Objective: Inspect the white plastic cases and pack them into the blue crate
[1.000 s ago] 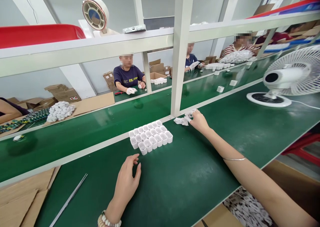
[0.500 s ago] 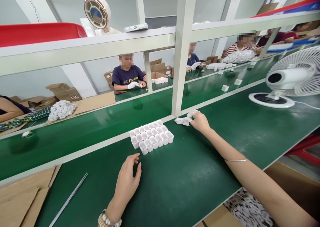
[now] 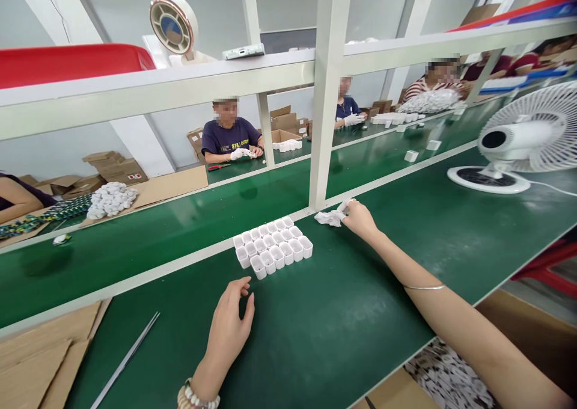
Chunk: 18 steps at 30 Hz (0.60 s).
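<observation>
Head view: right hand (image 3: 358, 218) reaches far across the green bench (image 3: 342, 331), fingers pinched on a crumpled white wad (image 3: 330, 218) at the foot of the post (image 3: 325, 90); grip and spot are the same as half a second ago, so the wad is gripped but not lifted yet. Left hand (image 3: 229, 322) rests flat and loosely open on the bench, holding nothing, unmoved, just below the block of white cups (image 3: 272, 246), not touching it. Tweezers (image 3: 126, 358) lie well left. Fan (image 3: 518, 141) stands far right. Small parts on the belt (image 3: 180, 228) have drifted; other people work beyond.
</observation>
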### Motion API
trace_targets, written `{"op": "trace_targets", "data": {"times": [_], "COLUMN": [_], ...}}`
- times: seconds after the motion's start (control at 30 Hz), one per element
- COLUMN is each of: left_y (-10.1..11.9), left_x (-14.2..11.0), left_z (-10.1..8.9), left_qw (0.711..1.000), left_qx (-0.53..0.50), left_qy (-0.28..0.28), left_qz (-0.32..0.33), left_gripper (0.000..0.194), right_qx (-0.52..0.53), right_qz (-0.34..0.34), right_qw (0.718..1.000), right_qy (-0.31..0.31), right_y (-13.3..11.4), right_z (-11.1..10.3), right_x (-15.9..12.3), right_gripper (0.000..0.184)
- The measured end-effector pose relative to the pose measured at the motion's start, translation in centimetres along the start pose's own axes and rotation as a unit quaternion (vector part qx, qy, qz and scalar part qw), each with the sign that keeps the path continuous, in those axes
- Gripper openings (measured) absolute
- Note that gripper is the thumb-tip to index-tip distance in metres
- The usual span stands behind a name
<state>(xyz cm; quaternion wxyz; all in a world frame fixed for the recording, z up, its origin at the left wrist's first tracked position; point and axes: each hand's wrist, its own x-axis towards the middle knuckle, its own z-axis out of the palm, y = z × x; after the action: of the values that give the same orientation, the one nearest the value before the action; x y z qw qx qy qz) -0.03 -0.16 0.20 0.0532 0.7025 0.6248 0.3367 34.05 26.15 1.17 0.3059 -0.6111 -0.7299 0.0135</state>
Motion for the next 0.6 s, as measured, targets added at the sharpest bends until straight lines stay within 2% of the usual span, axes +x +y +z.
{"op": "trace_targets", "data": {"times": [0.6], "left_y": [-0.16], "left_x": [-0.08], "left_z": [0.16], "left_qw": [1.0], "left_qx": [0.006], "left_qy": [0.008], "left_qz": [0.006], "left_gripper": [0.028], "right_qx": [0.025], "right_qz": [0.007], "right_qw": [1.0], "right_qy": [-0.007], "right_y": [-0.55], "right_z": [0.03], "right_x": [-0.2], "right_gripper": [0.013]}}
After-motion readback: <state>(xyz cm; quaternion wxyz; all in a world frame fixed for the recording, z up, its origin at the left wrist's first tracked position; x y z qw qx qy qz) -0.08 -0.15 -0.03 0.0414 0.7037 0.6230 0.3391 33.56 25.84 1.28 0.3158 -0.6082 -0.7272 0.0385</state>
